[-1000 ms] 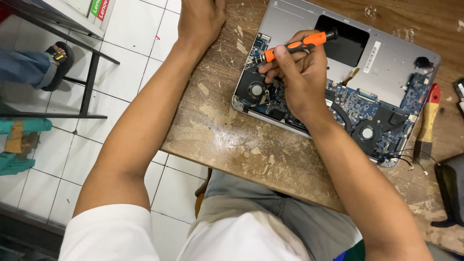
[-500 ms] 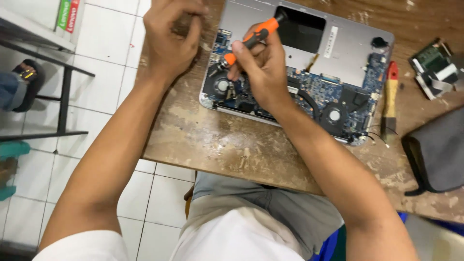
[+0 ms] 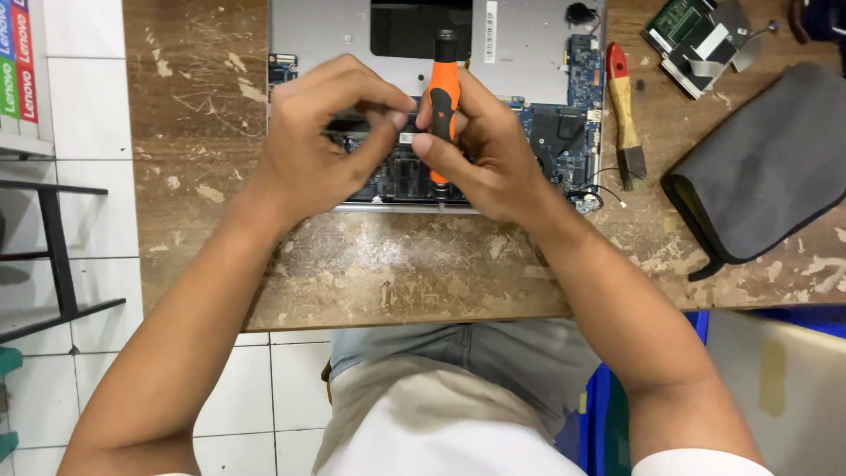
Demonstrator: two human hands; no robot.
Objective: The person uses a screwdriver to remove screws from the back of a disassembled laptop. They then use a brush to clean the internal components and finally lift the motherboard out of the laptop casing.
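**Orange screwdriver upright over an opened laptop**

Orange-and-black screwdriver (image 3: 443,106) is clenched in the right hand (image 3: 493,150), tip down at the laptop (image 3: 352,35)'s near edge. Left hand (image 3: 326,137) pinches a small part beside it. Bottom cover is already off, board exposed; brush (image 3: 624,110) lies right of the laptop.

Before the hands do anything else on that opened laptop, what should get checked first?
1. Right hand has a firm grip on the orange screwdriver: ok.
2. Left hand pinches a small part by the screwdriver: ok; which part, cannot tell.
3. Screwdriver tip seated in a screw: cannot tell, hidden by fingers.
4. Opened laptop lies flat on the worn table: ok.
5. Brush lies apart from both hands: ok.
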